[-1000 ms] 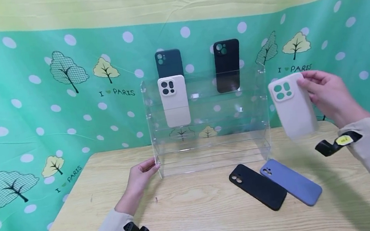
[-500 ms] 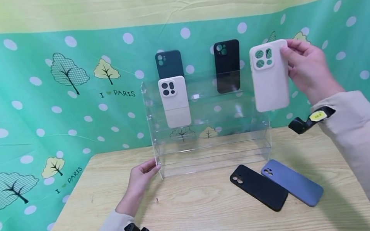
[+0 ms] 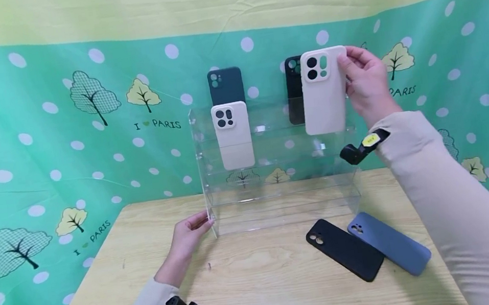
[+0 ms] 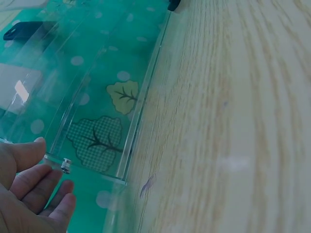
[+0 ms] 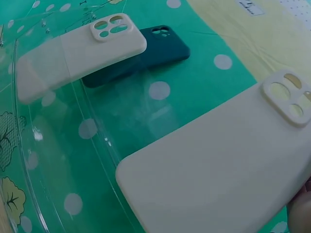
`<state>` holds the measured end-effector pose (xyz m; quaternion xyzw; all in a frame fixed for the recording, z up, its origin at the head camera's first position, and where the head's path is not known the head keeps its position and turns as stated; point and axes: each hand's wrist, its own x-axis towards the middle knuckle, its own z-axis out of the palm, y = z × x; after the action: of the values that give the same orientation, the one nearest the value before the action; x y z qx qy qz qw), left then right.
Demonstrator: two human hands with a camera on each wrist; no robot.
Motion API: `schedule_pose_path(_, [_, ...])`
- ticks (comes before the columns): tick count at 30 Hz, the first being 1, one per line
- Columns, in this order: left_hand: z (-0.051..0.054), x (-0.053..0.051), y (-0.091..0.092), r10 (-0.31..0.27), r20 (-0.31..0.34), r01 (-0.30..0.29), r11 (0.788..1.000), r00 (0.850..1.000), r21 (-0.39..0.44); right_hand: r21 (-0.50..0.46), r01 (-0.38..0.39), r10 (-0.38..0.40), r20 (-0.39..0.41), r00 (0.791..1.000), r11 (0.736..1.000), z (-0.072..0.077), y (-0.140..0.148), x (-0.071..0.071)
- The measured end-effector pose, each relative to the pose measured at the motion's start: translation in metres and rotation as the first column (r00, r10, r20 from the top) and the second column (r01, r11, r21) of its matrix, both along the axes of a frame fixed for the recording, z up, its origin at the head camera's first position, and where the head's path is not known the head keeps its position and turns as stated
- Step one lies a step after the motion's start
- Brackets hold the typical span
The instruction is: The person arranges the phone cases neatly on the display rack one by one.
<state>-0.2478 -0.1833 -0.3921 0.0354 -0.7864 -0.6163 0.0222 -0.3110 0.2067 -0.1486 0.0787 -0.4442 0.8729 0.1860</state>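
Note:
My right hand (image 3: 369, 79) pinches a white phone case (image 3: 325, 105) by its upper right edge, upright, in front of the upper right of a clear tiered display rack (image 3: 281, 186). Behind it, a black phone case (image 3: 294, 89) in the rack is partly covered. In the right wrist view the held white phone case (image 5: 218, 160) fills the lower right. My left hand (image 3: 188, 234) grips the rack's left side panel low down, thumb and fingers around its edge; the left wrist view shows the left hand (image 4: 34, 184) there too. Another white phone case (image 3: 233, 138) stands in the rack at left.
A dark teal phone case (image 3: 225, 85) stands in the back tier, behind the left white one. On the wooden table (image 3: 262, 284), a black phone case (image 3: 345, 250) and a blue-grey phone case (image 3: 391, 244) lie in front of the rack, touching or overlapping. A patterned green curtain (image 3: 42, 163) hangs behind.
My right hand has carried the white phone case up and to the left, from beside the rack to in front of its upper right. My left hand has stayed on the rack's side.

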Motion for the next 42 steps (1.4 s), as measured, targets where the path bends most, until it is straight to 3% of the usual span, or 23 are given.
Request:
schedule_pose_path(8, [-0.003,0.000,-0.001,-0.001,0.004,0.000,1.000,1.000,0.012,-0.081,0.073,-0.078,-0.062,0.995,0.994,-0.010,-0.017,-0.017])
schedule_pose_path(13, [-0.005,-0.002,-0.001,-0.002,0.002,0.002,1.000,1.000,0.027,-0.096,0.101,-0.107,-0.059,0.993,0.990,-0.016,-0.021,-0.024])
schedule_pose_path(22, [-0.004,-0.001,-0.001,0.004,-0.003,-0.004,1.000,1.000,0.008,0.031,0.142,-0.140,-0.065,0.988,0.989,-0.025,-0.026,-0.025])
schedule_pose_path(26, [-0.004,-0.001,-0.001,0.002,-0.006,-0.002,1.000,1.000,0.008,0.043,0.142,-0.138,-0.087,0.987,0.989,-0.026,-0.027,-0.027])
schedule_pose_path(30, [-0.005,-0.001,-0.001,0.001,0.003,-0.001,1.000,1.000,0.014,0.094,0.147,-0.142,-0.056,0.988,0.985,-0.033,-0.025,-0.029])
schedule_pose_path(36, [-0.006,0.000,0.000,-0.002,0.001,0.002,1.000,1.000,0.020,0.264,0.211,-0.231,0.045,0.972,0.941,-0.054,-0.020,-0.030])
schedule_pose_path(42, [-0.003,0.000,0.000,0.002,0.008,-0.002,1.000,1.000,0.022,0.327,0.265,-0.314,0.109,0.943,0.907,-0.064,-0.024,-0.029])
